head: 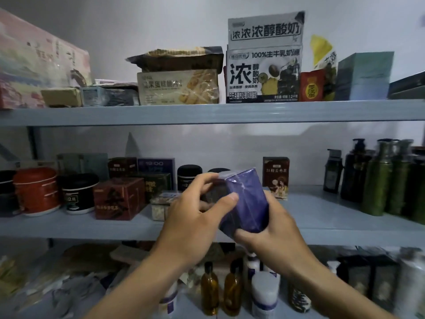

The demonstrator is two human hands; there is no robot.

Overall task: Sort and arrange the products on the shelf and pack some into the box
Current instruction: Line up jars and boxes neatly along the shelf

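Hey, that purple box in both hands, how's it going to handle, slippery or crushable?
Probably stiff: the purple box shows sharp edges under the left hand and right hand. Its glossy wrap may be slippery. Held tilted by fingers alone, so likely light.

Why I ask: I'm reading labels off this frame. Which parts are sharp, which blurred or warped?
Head view: dim, flat light; the yoghurt carton reads sharp; the pink box at far left and the amber bottles smear; the purple box, gripped by left hand and right hand, shows faint sheen; the green bottles lean, wide-angle distortion.
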